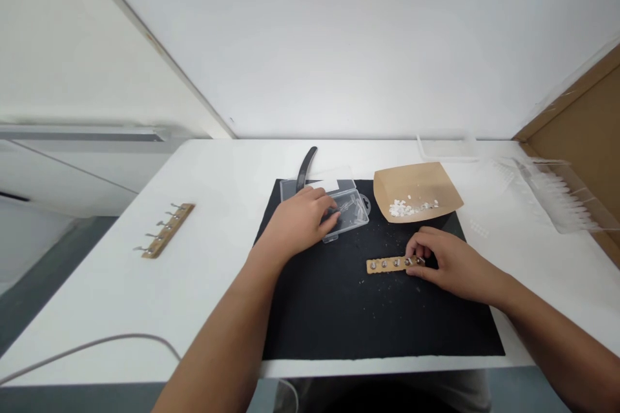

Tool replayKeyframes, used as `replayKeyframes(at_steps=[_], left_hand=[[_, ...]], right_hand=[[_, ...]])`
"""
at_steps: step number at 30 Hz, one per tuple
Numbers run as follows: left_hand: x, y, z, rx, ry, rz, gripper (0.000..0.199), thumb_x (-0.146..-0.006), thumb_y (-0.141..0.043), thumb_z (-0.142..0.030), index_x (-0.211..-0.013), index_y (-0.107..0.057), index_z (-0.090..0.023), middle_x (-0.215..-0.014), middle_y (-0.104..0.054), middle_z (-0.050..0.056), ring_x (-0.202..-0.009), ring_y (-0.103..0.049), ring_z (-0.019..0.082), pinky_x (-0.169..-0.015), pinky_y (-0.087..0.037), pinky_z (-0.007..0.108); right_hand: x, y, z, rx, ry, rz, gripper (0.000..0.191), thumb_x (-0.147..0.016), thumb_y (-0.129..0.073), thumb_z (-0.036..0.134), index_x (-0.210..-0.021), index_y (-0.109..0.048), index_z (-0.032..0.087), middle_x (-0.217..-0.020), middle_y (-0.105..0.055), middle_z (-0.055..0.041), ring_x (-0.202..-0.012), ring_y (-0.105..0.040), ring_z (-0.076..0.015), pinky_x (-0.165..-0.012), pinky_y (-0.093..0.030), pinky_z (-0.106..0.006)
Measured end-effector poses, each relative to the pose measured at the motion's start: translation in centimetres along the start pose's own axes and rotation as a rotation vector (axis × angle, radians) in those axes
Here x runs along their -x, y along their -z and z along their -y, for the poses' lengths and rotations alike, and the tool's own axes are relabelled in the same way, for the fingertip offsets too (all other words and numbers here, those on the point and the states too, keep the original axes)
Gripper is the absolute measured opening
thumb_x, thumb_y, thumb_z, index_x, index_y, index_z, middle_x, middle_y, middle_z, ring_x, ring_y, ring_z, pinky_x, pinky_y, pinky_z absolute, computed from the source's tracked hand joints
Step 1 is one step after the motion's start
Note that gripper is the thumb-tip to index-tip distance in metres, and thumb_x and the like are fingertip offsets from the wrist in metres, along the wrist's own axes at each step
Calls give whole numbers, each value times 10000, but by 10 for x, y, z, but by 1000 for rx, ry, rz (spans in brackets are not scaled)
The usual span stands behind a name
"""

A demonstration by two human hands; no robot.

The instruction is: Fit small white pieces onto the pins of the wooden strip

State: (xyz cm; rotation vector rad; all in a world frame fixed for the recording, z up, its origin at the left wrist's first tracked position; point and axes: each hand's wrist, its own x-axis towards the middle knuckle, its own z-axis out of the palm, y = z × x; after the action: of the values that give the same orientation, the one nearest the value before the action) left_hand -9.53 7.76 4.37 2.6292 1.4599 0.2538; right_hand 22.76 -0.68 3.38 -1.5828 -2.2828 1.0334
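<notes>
My left hand (301, 218) is over a clear plastic case (357, 224) with an open lid, its thumb and bent fingers apart at the case's near left part. Several clear, slender pieces that look like false nail tips (351, 205) lie inside. My right hand (448, 263) pinches the right end of a short wooden strip (390, 264) on the black mat. A row of small round metal studs runs along this strip; my fingers partly cover those at the right end. A dark curved nail file (305, 168) sticks out behind my left hand.
A brown paper tray (421, 181) with small white bits stands behind my right hand. At right lie clear plastic nail-tip sheets (557, 197). Another wooden strip with upright metal pegs (167, 232) is at left, near a grey cable (121, 337). The black mat (368, 329) reaches the table's front edge.
</notes>
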Motion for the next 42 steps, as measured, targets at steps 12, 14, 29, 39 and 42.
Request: replayKeyframes(at_steps=[12, 14, 29, 39, 42], left_hand=[[-9, -28, 8, 195, 66, -72, 215, -968, -675, -401, -935, -787, -220, -922, -747, 57, -913, -659, 225, -836, -523, 358], [-10, -31, 10, 225, 80, -81, 221, -967, -677, -395, -900, -802, -226, -910, -761, 57, -893, -662, 223, -853, -526, 372], [-8, -19, -10, -42, -2, -15, 206, -1029, -555, -246, -966, -734, -165, -998, -704, 102, -1018, -595, 260, -773, -519, 322], [-5, -16, -10, -90, -42, -10, 188, -1028, -526, -231, -912, -662, -170, -1010, -677, 98, -1012, -609, 260, -691, -485, 307], [-6, -16, -10, -65, -52, -21, 162, -1004, -529, -210, -903, -648, -169, -1004, -680, 103, -1001, -607, 267, -709, -495, 327]], right_hand=[[-1, -2, 0, 0, 5, 2, 124, -909, -754, 310, -997, -689, 251, -983, -649, -24, -861, -630, -181, -788, -493, -324], [-2, -2, 0, -5, 10, 3, 123, -906, -755, 304, -993, -689, 248, -982, -650, -26, -860, -627, -182, -788, -494, -324], [-6, -1, -4, -24, 39, 27, 149, -897, -770, 310, -999, -685, 244, -968, -644, -14, -861, -619, -174, -775, -483, -313], [-3, 0, -2, -18, 34, 16, 133, -904, -757, 298, -997, -676, 249, -970, -641, -15, -852, -618, -175, -770, -480, -314], [-3, -1, -1, -10, 23, 21, 134, -908, -758, 302, -1000, -675, 254, -977, -639, -14, -854, -620, -177, -772, -482, -316]])
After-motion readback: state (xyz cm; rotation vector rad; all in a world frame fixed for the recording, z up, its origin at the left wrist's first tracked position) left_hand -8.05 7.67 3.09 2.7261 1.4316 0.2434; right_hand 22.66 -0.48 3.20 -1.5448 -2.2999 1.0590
